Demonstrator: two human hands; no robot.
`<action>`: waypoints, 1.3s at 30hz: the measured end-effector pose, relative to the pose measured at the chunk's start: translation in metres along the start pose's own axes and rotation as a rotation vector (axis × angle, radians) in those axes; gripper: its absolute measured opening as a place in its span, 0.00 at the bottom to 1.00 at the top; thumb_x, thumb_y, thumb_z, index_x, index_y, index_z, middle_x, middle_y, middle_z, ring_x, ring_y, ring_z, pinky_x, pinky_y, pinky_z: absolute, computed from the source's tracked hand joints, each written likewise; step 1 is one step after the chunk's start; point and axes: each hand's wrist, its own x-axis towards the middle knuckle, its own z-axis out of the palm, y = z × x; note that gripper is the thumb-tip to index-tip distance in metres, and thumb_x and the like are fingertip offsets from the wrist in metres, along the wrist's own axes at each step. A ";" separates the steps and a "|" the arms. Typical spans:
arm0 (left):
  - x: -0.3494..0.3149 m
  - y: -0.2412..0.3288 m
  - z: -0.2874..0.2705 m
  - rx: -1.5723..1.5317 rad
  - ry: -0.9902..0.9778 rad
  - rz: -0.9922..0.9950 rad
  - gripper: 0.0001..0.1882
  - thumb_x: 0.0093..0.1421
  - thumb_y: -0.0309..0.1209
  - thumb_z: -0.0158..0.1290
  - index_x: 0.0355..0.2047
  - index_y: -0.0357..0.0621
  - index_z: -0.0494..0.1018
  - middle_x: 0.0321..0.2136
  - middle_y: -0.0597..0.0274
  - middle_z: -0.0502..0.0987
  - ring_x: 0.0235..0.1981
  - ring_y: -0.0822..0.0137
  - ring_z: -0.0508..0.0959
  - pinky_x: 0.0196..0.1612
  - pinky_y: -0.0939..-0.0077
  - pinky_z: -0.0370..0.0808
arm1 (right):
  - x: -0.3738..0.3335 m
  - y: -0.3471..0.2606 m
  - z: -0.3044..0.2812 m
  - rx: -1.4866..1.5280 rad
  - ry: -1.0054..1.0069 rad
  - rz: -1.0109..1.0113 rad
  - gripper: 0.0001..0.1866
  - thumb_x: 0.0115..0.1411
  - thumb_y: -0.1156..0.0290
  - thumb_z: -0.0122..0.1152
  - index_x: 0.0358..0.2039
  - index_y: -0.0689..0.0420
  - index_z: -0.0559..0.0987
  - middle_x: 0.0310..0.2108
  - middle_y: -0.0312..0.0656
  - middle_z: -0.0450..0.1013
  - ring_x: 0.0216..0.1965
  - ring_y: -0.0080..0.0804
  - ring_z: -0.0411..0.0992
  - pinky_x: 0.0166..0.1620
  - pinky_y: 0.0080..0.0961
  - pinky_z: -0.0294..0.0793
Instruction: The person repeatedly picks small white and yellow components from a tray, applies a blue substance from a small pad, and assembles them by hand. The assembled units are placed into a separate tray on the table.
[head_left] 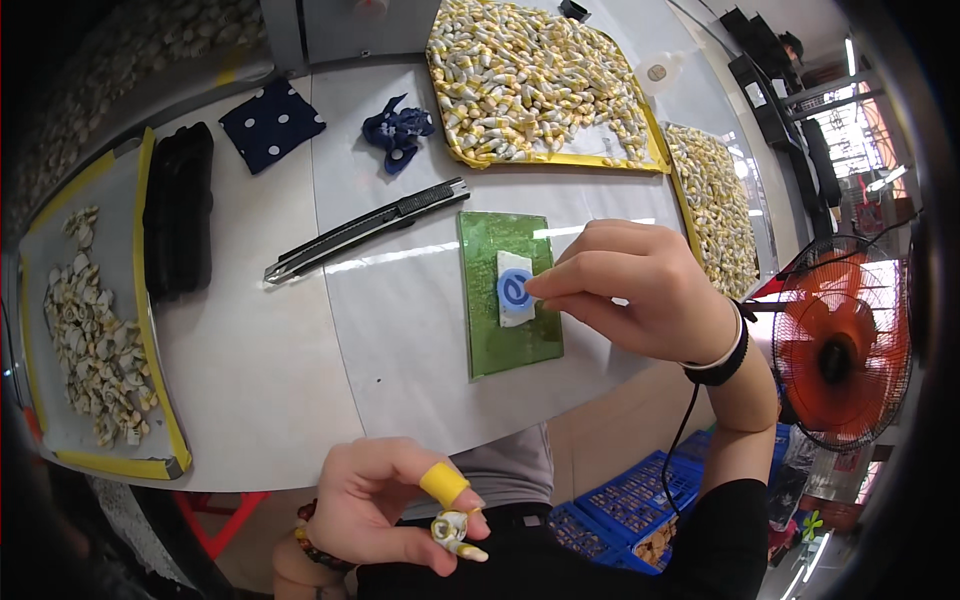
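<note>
My left hand (400, 505), a yellow band round one finger, pinches a small curled white-and-yellow piece (452, 532) near the table's front edge. A pale yellow tip sticks out from the piece. Over a green plate (510, 355), my right hand (635, 285) is closed in a pinch, fingertips at the right edge of a blue disc (514, 288). Whether they grip the disc or something tiny is hidden. Under the disc lies a white pad (515, 318), flat on the plate. A black utility knife (370, 230) lies to the left of the plate.
Left stands a yellow-edged tray (160, 390) of curled pieces, beside a black container (180, 210). Dark dotted cloths (272, 125) lie at the back. Trays (560, 160) of white-and-yellow pieces fill the far right. An orange fan (838, 350) and blue crates (630, 500) are off the table.
</note>
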 end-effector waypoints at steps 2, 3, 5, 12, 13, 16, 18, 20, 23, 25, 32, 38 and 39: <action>0.002 -0.001 -0.001 0.021 -0.022 0.018 0.21 0.42 0.30 0.68 0.31 0.29 0.71 0.24 0.47 0.77 0.29 0.60 0.78 0.35 0.64 0.78 | 0.002 -0.001 0.002 -0.017 -0.007 -0.003 0.06 0.49 0.77 0.61 0.29 0.59 0.76 0.22 0.41 0.71 0.25 0.38 0.71 0.28 0.29 0.70; 0.003 -0.001 -0.001 0.020 -0.015 0.011 0.21 0.42 0.30 0.67 0.31 0.30 0.71 0.24 0.47 0.77 0.29 0.60 0.78 0.35 0.64 0.78 | 0.002 -0.001 0.002 -0.028 -0.013 0.004 0.06 0.49 0.78 0.61 0.29 0.59 0.75 0.22 0.41 0.71 0.25 0.38 0.71 0.28 0.29 0.70; 0.003 -0.001 0.000 0.021 0.002 0.000 0.20 0.43 0.31 0.67 0.30 0.30 0.71 0.24 0.47 0.77 0.29 0.60 0.78 0.34 0.65 0.78 | 0.003 -0.002 0.003 -0.046 -0.012 0.006 0.06 0.48 0.79 0.61 0.28 0.59 0.75 0.22 0.40 0.71 0.25 0.37 0.71 0.28 0.29 0.70; 0.004 -0.005 -0.007 -0.145 -0.072 0.060 0.20 0.42 0.25 0.66 0.35 0.32 0.72 0.33 0.48 0.77 0.35 0.63 0.78 0.39 0.73 0.76 | 0.006 -0.002 0.009 -0.261 -0.051 -0.098 0.09 0.43 0.80 0.61 0.27 0.59 0.74 0.22 0.39 0.67 0.26 0.35 0.68 0.28 0.28 0.69; 0.005 -0.007 -0.009 -0.124 -0.071 0.095 0.20 0.42 0.25 0.66 0.35 0.32 0.73 0.33 0.47 0.77 0.35 0.63 0.78 0.38 0.73 0.75 | 0.007 -0.002 0.010 -0.284 -0.065 -0.109 0.09 0.42 0.80 0.61 0.27 0.58 0.74 0.21 0.38 0.66 0.25 0.35 0.67 0.28 0.28 0.69; 0.007 -0.010 -0.006 -0.081 -0.034 0.152 0.20 0.41 0.25 0.67 0.35 0.32 0.73 0.33 0.47 0.77 0.35 0.63 0.77 0.38 0.73 0.75 | 0.009 -0.005 0.014 -0.293 -0.107 -0.123 0.08 0.43 0.77 0.55 0.26 0.59 0.70 0.24 0.40 0.66 0.30 0.36 0.67 0.32 0.28 0.70; 0.006 -0.008 0.002 0.002 0.053 0.163 0.20 0.41 0.28 0.67 0.33 0.35 0.73 0.30 0.50 0.77 0.33 0.63 0.77 0.35 0.71 0.76 | 0.010 -0.007 0.015 -0.308 -0.075 -0.098 0.08 0.43 0.77 0.56 0.26 0.59 0.71 0.23 0.40 0.66 0.29 0.36 0.67 0.31 0.28 0.70; 0.004 -0.007 0.013 0.146 0.197 0.160 0.20 0.41 0.35 0.69 0.30 0.40 0.72 0.23 0.54 0.77 0.27 0.63 0.77 0.31 0.68 0.78 | 0.008 -0.010 0.015 -0.286 -0.002 -0.077 0.07 0.43 0.79 0.58 0.26 0.59 0.72 0.22 0.39 0.66 0.27 0.35 0.68 0.30 0.27 0.70; 0.005 -0.006 0.011 0.563 0.143 0.344 0.21 0.38 0.34 0.70 0.30 0.40 0.72 0.23 0.56 0.77 0.27 0.64 0.77 0.31 0.71 0.77 | 0.004 -0.018 0.015 -0.127 0.141 -0.016 0.07 0.42 0.82 0.61 0.24 0.60 0.74 0.20 0.38 0.68 0.23 0.34 0.69 0.27 0.26 0.70; 0.006 -0.004 0.006 0.787 0.099 0.454 0.22 0.37 0.33 0.71 0.30 0.41 0.72 0.24 0.57 0.77 0.27 0.65 0.77 0.31 0.72 0.77 | -0.001 -0.033 0.014 0.050 0.197 0.087 0.07 0.42 0.84 0.63 0.24 0.61 0.76 0.20 0.38 0.71 0.21 0.33 0.70 0.25 0.24 0.69; 0.016 0.007 0.006 0.918 -0.048 0.594 0.17 0.41 0.25 0.67 0.30 0.32 0.75 0.24 0.56 0.75 0.22 0.58 0.75 0.25 0.72 0.75 | -0.016 -0.059 0.035 0.534 0.315 -0.093 0.10 0.43 0.85 0.63 0.29 0.65 0.79 0.23 0.41 0.74 0.22 0.31 0.72 0.24 0.21 0.71; 0.014 0.001 0.009 0.894 0.044 0.620 0.15 0.41 0.25 0.68 0.29 0.35 0.77 0.26 0.58 0.76 0.26 0.58 0.76 0.28 0.71 0.76 | -0.018 -0.058 0.044 0.468 0.326 -0.218 0.06 0.46 0.85 0.62 0.27 0.66 0.77 0.23 0.44 0.71 0.21 0.31 0.70 0.24 0.21 0.70; 0.014 0.001 0.009 0.894 0.021 0.616 0.15 0.40 0.25 0.68 0.29 0.35 0.77 0.26 0.58 0.76 0.27 0.59 0.76 0.29 0.71 0.76 | -0.018 -0.057 0.045 0.459 0.332 -0.230 0.06 0.46 0.84 0.62 0.27 0.67 0.77 0.23 0.44 0.71 0.20 0.31 0.69 0.23 0.21 0.70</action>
